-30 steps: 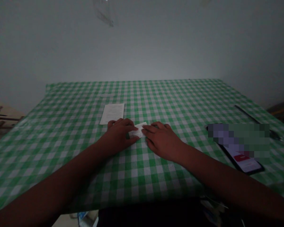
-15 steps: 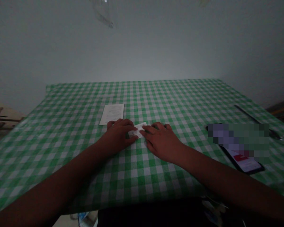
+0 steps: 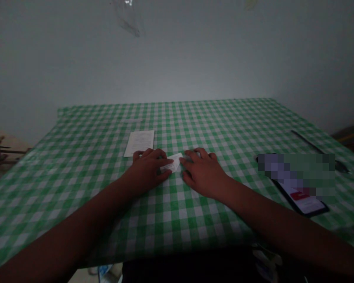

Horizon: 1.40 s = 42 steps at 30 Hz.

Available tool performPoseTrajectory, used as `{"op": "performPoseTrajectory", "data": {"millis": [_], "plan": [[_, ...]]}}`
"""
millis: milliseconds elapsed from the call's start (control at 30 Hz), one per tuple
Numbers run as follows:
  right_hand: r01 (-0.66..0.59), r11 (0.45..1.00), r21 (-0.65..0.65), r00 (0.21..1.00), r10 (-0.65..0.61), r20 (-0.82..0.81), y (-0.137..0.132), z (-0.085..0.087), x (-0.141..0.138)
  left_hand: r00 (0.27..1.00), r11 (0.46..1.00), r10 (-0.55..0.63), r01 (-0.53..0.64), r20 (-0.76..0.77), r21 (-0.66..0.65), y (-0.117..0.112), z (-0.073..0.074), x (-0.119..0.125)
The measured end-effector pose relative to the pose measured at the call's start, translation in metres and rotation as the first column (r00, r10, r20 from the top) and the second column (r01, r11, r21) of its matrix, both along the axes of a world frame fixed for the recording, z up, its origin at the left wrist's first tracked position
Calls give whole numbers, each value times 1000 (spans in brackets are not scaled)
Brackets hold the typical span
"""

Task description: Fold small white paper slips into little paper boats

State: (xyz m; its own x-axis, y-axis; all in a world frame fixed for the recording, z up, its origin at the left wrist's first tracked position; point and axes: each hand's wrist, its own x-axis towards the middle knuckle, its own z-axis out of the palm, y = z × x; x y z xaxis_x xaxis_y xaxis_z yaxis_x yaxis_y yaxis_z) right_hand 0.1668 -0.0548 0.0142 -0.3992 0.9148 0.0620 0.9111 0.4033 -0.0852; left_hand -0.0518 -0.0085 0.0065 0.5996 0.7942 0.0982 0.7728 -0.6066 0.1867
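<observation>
A small piece of folded white paper with printed lines lies on the checked cloth between my hands. Its right part shows a slanted, pointed fold. My left hand pins the left part of the paper with thumb and index finger, covering that end. At the paper's right edge is my right hand, its fingers spread and curved over the cloth. The right index fingertip is at the paper's edge; whether it touches I cannot tell. Behind my left hand lies a flat printed sheet.
A green and white checked tablecloth covers the table, which meets a pale wall. To the right lies a phone, partly blurred out, with a thin dark rod-like object beyond it. Wooden furniture stands at the far left.
My right hand has drawn slightly back to the right, and its fingers have come off the paper's face. More of the folded right part now shows. My left hand stays in place.
</observation>
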Motion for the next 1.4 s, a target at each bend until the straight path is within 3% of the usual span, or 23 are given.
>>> {"op": "performPoseTrajectory", "data": {"millis": [300, 833, 1400], "plan": [[46, 999, 16, 999, -46, -9, 7, -3, 2, 1000, 999, 0, 0, -2, -37, 0, 3, 1], [-193, 981, -6, 981, 193, -25, -6, 5, -6, 1000, 999, -6, 5, -9, -37, 1, 3, 0], [100, 994, 37, 995, -99, -26, 13, -4, 4, 1000, 997, 0, -2, -22, -83, -1, 12, 3]]}}
